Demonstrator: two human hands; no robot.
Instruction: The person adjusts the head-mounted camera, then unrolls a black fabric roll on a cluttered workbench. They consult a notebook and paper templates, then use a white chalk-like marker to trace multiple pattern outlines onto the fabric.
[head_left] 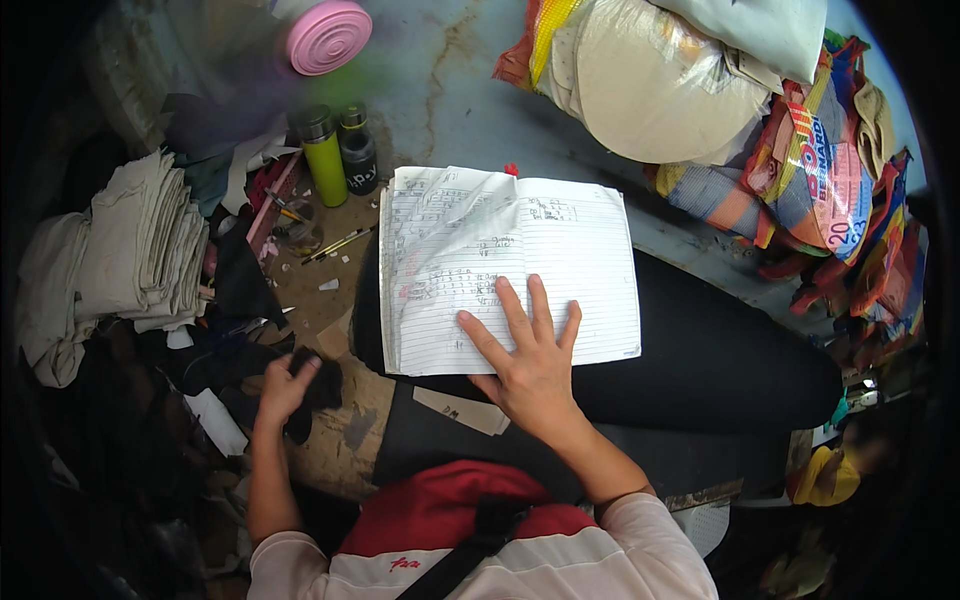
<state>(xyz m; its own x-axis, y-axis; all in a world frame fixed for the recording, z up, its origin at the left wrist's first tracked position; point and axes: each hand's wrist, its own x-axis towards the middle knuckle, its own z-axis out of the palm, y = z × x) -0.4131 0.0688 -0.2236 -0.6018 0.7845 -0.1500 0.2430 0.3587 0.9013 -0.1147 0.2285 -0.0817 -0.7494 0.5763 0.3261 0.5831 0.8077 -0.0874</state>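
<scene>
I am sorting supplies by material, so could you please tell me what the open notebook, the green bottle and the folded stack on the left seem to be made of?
The notebook looks like thin ruled paper: matte white, creased, pages curling. The green bottle seems to be coated metal with a dull steel-coloured cap, though plastic is possible. The folded stack looks like woven cloth, off-white and matte, with soft layered edges.

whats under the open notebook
The open notebook lies on black material, which shows past its right and lower edges. The right hand presses on it. Whatever sits directly beneath the pages is hidden.
</scene>
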